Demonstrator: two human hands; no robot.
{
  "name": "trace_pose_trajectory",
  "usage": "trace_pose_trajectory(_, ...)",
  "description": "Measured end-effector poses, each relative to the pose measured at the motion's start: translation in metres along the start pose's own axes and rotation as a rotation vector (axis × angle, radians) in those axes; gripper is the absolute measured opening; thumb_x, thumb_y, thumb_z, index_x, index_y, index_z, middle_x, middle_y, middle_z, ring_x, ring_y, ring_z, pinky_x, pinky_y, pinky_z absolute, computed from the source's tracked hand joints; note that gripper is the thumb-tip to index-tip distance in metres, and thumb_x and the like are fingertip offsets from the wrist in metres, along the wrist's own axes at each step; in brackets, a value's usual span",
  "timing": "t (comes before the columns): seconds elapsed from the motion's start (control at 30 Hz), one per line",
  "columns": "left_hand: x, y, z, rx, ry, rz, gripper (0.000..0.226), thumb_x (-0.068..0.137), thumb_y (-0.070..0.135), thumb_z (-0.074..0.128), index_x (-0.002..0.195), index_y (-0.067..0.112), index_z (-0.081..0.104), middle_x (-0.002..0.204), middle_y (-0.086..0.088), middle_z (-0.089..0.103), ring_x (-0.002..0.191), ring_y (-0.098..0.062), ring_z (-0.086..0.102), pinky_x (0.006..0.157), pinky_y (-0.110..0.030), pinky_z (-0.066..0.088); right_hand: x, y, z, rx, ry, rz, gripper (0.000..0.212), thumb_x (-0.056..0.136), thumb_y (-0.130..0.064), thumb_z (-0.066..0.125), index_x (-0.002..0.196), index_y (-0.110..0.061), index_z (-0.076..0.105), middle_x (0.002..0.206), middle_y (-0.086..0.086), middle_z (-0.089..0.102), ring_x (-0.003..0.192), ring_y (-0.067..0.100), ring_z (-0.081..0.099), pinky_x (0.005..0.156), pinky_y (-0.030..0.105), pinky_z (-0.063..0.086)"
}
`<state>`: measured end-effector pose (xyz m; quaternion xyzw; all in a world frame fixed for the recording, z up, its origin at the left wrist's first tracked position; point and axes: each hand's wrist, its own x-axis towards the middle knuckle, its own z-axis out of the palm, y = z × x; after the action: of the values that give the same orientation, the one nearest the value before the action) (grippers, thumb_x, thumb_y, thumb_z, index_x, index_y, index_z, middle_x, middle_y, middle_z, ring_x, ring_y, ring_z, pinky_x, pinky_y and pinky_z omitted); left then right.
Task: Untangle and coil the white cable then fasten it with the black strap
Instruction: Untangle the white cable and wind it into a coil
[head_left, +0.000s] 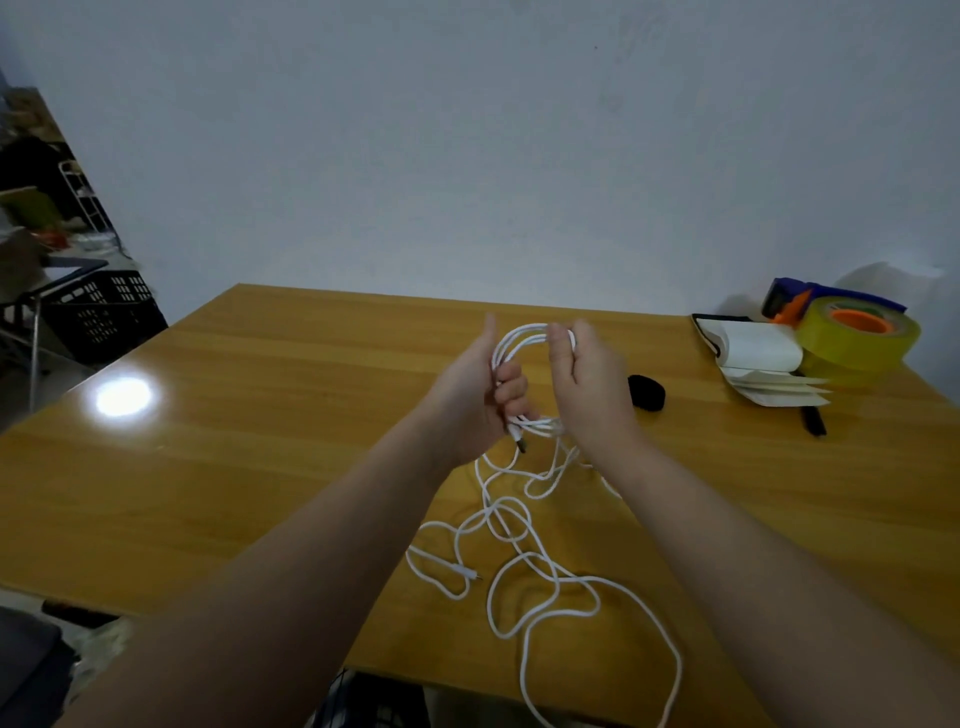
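Both hands gripping white cable (524, 525) loops, left hand (480, 400), right hand (584, 379), black strap (647, 392) beside right.

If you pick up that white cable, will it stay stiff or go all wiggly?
Probably wiggly: the cable droops from the left hand and lies in loose squiggles on the table. It looks thin, so it is likely light. The loops the right hand pinches may spring apart if released.

Perhaps an office: desk (285, 415), tape (857, 340).
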<state>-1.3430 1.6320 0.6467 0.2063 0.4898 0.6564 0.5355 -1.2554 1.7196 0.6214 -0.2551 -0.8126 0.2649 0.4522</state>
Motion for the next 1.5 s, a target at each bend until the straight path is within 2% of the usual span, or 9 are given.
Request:
trace_pose_trajectory(0.2,0.001,-0.002,0.005,-0.168,-0.082,0.189,0.039,0.101,0.035,0.035,0.071,0.012,0.043,0.049,0.005,0.038,0.030,-0.002,0.025,0.030,-0.014,0.023,-0.003,-0.008,0.011,0.526,0.072,0.371,0.038,0.100,-0.034,0.035,0.065,-0.018,0.038,0.053,-0.003,0.035,0.047,0.011,0.033,0.049,0.031,0.030)
trace_pose_trajectory(0.47,0.000,-0.008,0.013,-0.049,-0.061,0.287,0.053,0.099,0.034,0.041,0.055,0.013,0.059,0.057,-0.001,0.055,0.043,-0.008,0.052,0.043,-0.016,0.044,0.002,-0.016,0.028,0.717,0.220,0.575,0.038,0.100,-0.035,0.032,0.073,-0.013,0.047,0.059,0.006,0.050,0.049,0.018,0.050,0.050,0.031,0.044)
trace_pose_trajectory(0.63,-0.008,-0.001,0.007,-0.121,-0.175,0.270,0.035,0.103,0.032,0.030,0.074,0.015,0.039,0.041,0.004,0.035,0.029,-0.007,0.034,0.033,-0.015,0.026,0.003,-0.008,0.019,0.601,0.025,0.533,0.041,0.100,-0.035,0.035,0.063,-0.016,0.041,0.051,0.001,0.042,0.045,0.015,0.042,0.046,0.027,0.036)
trace_pose_trajectory(0.87,-0.009,0.025,-0.021,-0.317,-0.131,0.209,0.043,0.100,0.044,0.031,0.065,0.019,0.037,0.034,0.006,0.025,0.022,-0.004,0.021,0.027,-0.016,0.008,0.003,0.005,-0.020,0.274,-0.474,0.163,0.030,0.094,-0.039,0.048,0.092,-0.011,0.057,0.048,-0.015,0.041,0.042,0.001,0.038,0.044,0.014,0.028)
trace_pose_trajectory(1.0,-0.010,0.035,-0.027,-0.403,-0.089,0.228,0.047,0.100,0.032,0.035,0.055,0.019,0.034,0.051,0.000,0.054,0.025,-0.003,0.031,0.026,-0.013,0.012,0.002,0.023,-0.025,0.181,-0.470,0.149,0.021,0.094,-0.028,0.052,0.087,-0.012,0.064,0.054,-0.010,0.036,0.042,0.002,0.034,0.047,0.019,0.029)
trace_pose_trajectory(1.07,-0.011,0.036,-0.020,-0.417,-0.092,0.267,0.045,0.100,0.028,0.036,0.057,0.016,0.035,0.084,-0.016,0.071,0.045,-0.009,0.059,0.033,-0.013,0.038,-0.001,0.029,-0.021,0.182,-0.469,0.192,0.021,0.091,-0.027,0.057,0.084,-0.009,0.062,0.057,-0.001,0.040,0.046,0.006,0.037,0.050,0.025,0.031)
trace_pose_trajectory(1.13,-0.011,0.039,-0.017,-0.423,-0.035,0.328,0.044,0.101,0.027,0.036,0.059,0.016,0.037,0.106,-0.021,0.069,0.092,-0.024,0.070,0.069,-0.033,0.059,-0.006,0.035,-0.022,0.195,-0.445,0.211,0.022,0.090,-0.026,0.058,0.081,-0.007,0.058,0.060,0.003,0.044,0.052,0.012,0.041,0.052,0.027,0.034)
trace_pose_trajectory(1.37,-0.003,0.045,-0.036,-0.213,0.157,0.433,0.035,0.104,0.028,0.030,0.073,0.016,0.042,0.149,-0.013,0.040,0.142,-0.022,0.031,0.092,-0.052,0.040,-0.011,0.035,-0.031,0.182,-0.396,0.155,0.015,0.094,-0.017,0.051,0.099,-0.019,0.065,0.064,-0.006,0.058,0.054,-0.001,0.055,0.056,0.016,0.046)
trace_pose_trajectory(1.5,0.006,0.037,-0.032,-0.200,0.154,0.420,0.038,0.104,0.031,0.029,0.130,0.010,0.047,0.156,-0.001,0.029,0.145,-0.016,0.023,0.092,-0.054,0.039,-0.007,0.021,-0.021,-0.139,-0.567,0.085,0.018,0.097,-0.009,0.042,0.090,-0.009,0.059,0.076,0.007,0.058,0.064,0.023,0.059,0.060,0.032,0.048)
